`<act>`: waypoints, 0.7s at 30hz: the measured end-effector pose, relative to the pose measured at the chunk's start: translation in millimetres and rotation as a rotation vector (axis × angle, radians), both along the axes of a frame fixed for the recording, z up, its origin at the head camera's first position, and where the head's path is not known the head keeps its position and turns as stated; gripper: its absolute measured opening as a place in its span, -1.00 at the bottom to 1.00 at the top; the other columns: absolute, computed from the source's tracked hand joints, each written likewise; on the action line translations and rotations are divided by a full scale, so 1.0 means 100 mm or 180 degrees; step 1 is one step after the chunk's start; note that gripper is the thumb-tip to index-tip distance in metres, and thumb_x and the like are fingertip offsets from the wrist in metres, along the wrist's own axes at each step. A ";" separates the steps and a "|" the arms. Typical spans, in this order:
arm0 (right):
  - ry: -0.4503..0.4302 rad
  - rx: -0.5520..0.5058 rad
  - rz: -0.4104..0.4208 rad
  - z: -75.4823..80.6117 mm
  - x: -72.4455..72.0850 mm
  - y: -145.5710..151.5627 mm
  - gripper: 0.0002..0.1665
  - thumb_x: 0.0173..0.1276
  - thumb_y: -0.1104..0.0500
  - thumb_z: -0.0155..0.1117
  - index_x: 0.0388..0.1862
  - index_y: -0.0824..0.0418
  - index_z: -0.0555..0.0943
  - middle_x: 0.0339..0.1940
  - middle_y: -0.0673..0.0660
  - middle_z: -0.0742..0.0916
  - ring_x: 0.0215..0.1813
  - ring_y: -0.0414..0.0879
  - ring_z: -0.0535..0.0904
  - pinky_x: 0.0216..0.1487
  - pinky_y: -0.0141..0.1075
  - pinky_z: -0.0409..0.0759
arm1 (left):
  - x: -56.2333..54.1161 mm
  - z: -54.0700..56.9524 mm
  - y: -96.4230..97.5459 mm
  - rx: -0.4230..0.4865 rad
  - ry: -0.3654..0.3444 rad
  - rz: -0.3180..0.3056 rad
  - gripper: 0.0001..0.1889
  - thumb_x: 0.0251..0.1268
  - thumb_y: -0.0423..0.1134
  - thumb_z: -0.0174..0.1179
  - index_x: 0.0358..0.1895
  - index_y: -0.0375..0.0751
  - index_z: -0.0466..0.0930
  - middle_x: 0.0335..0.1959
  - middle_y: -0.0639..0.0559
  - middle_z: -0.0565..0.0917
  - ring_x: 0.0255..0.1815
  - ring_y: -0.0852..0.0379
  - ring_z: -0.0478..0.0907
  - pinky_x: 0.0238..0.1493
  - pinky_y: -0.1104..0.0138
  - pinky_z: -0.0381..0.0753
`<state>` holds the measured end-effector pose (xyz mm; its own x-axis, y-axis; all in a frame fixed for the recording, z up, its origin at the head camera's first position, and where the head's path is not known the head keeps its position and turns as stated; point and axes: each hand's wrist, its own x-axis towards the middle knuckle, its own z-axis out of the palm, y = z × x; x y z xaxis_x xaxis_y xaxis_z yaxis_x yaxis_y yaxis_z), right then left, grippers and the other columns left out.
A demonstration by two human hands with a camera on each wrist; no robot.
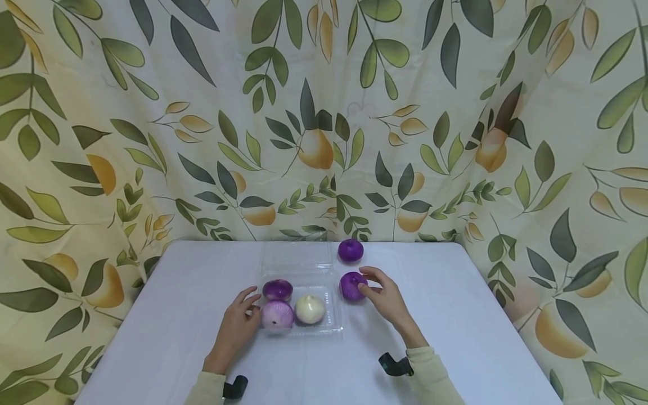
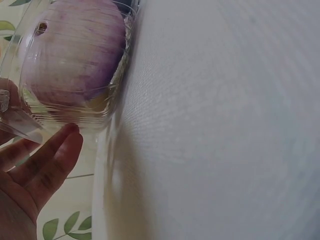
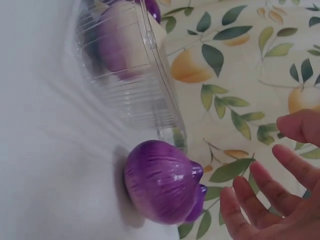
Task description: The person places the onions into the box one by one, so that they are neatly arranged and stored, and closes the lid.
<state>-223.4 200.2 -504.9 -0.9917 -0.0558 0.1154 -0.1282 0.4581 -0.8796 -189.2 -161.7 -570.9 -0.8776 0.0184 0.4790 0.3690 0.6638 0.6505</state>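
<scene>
Reaching over a white worktop (image 1: 471, 315), a person's right grip (image 1: 383, 293) spreads its fingers beside a purple onion (image 1: 350, 288) just right of a clear plastic container (image 1: 316, 331). We find that grip loose and empty: hand and onion overlap in the head view, but the right wrist view shows them apart. The left grip (image 1: 237, 322), its fingers relaxed and holding no onion, waits at the container's left side; whether it bears on the plastic, we cannot tell. Inside, we count a dark purple onion (image 1: 277, 289) behind a pale purple one (image 1: 277, 316), with a white onion (image 1: 310, 310) to their right. A second loose onion (image 1: 350, 250) sits beyond the first, beside the open lid (image 1: 296, 257). We judge the step in hand to be an approach to the nearer loose onion, with no hold yet made. The next move, in our reading, calls for thumb and fingers to close round its smooth sides while the left grip steadies the light plastic.
</scene>
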 end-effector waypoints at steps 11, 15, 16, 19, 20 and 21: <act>-0.0187 -0.0499 -0.0193 -0.13 -0.08 0.03 -0.47 0.32 0.22 0.30 0.28 0.19 0.50 0.34 0.24 0.55 0.39 0.15 0.45 0.35 0.04 0.47 | 0.00 -0.01 0.01 -0.0013 -0.0018 -0.0029 -0.67 0.11 -0.51 0.22 -0.01 -0.41 0.67 0.21 -0.16 0.59 -0.28 0.09 0.73 -0.36 0.42 0.69; -0.0408 -0.0692 -0.0298 -0.16 -0.11 0.05 -0.45 0.32 0.20 0.31 0.30 0.13 0.48 0.41 0.20 0.49 0.48 0.17 0.33 0.42 0.07 0.39 | 0.00 0.00 0.01 -0.0015 -0.0010 -0.0021 -0.67 0.10 -0.52 0.22 -0.01 -0.41 0.67 0.21 -0.17 0.59 -0.28 0.09 0.73 -0.35 0.42 0.69; -0.0461 -0.0724 -0.0320 -0.17 -0.11 0.05 -0.44 0.32 0.19 0.31 0.31 0.12 0.47 0.43 0.18 0.47 0.50 0.16 0.30 0.44 0.08 0.37 | 0.00 0.00 0.01 -0.0015 -0.0004 -0.0022 -0.67 0.10 -0.52 0.22 -0.01 -0.41 0.67 0.21 -0.17 0.59 -0.28 0.09 0.72 -0.35 0.42 0.69; -0.0539 -0.0763 -0.0339 -0.19 -0.13 0.05 -0.39 0.31 0.17 0.32 0.34 0.12 0.44 0.46 0.19 0.43 0.53 0.19 0.24 0.47 0.11 0.30 | 0.00 0.00 0.01 -0.0020 0.0027 -0.0009 -0.67 0.09 -0.52 0.22 -0.02 -0.41 0.67 0.20 -0.17 0.60 -0.29 0.09 0.72 -0.35 0.42 0.69; -0.0553 -0.0773 -0.0333 -0.20 -0.14 0.05 -0.38 0.30 0.17 0.33 0.35 0.13 0.43 0.47 0.20 0.42 0.54 0.20 0.22 0.48 0.12 0.28 | 0.00 0.00 0.01 -0.0021 0.0040 -0.0005 -0.67 0.09 -0.52 0.22 -0.02 -0.42 0.68 0.20 -0.17 0.60 -0.29 0.09 0.72 -0.36 0.42 0.69; -0.0565 -0.0793 -0.0327 -0.21 -0.15 0.05 -0.36 0.30 0.17 0.33 0.36 0.14 0.42 0.48 0.21 0.41 0.55 0.21 0.20 0.49 0.12 0.26 | 0.00 0.00 0.01 -0.0017 0.0051 0.0000 -0.67 0.09 -0.52 0.22 -0.02 -0.42 0.68 0.19 -0.16 0.60 -0.29 0.09 0.72 -0.36 0.42 0.69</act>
<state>-238.6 205.4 -525.6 -0.9966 0.0538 -0.0623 0.0731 0.2285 -0.9708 -189.1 -160.5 -570.9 -0.8698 0.0208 0.4929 0.3792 0.6673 0.6411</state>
